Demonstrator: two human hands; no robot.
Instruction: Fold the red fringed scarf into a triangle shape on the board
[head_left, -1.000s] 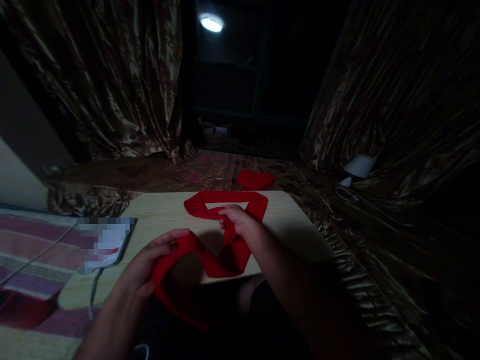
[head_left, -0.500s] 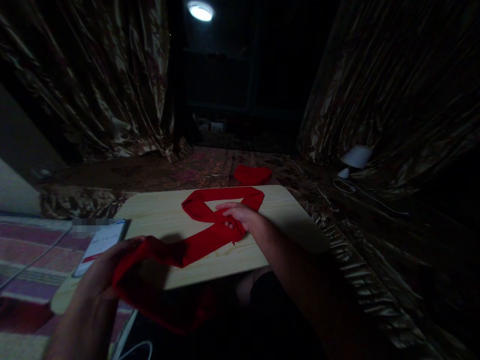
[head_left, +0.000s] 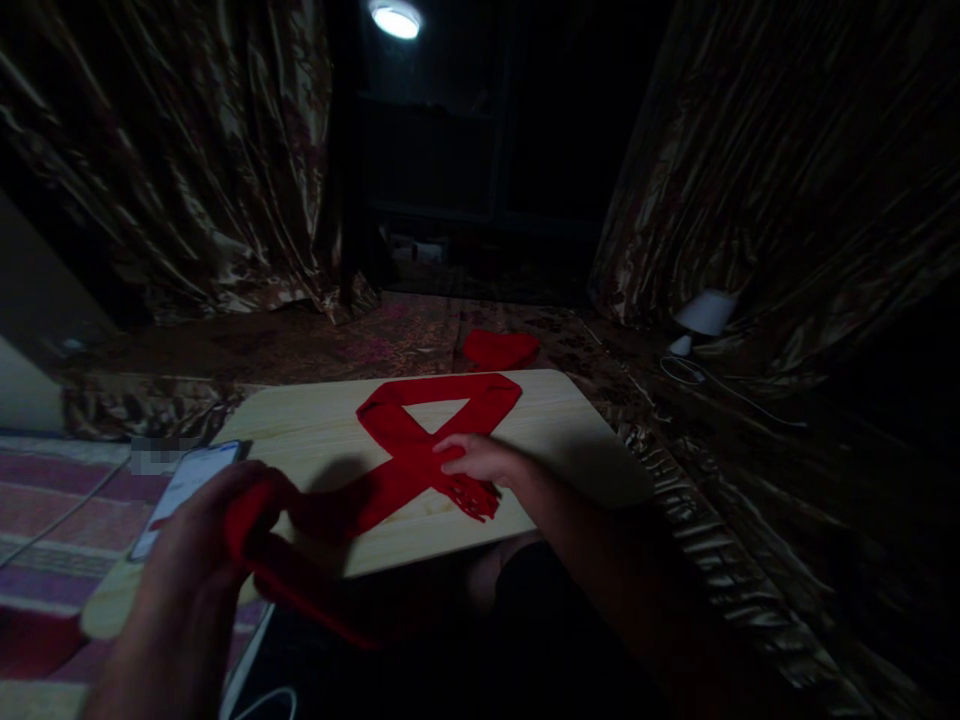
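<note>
A long red scarf lies on the wooden table, bent into a loop whose two ends cross. Its fringed end points toward the table's near edge. My right hand is at the crossing, fingers closed on the cloth just above the fringe. At the left, my left hand is wrapped round the scarf's other length, lifted off the table. From that hand the rest of the scarf hangs down past the near edge into the dark, where its end is hidden.
The pale wooden table carries a phone on its left, close to my left hand. Beyond the far edge lies another red cloth piece. A small white lamp with a cable stands at the right, near curtains.
My right hand has shifted slightly down, and the fringe now lies spread out below it. My left hand has turned and drawn its length of scarf a little to the left.
</note>
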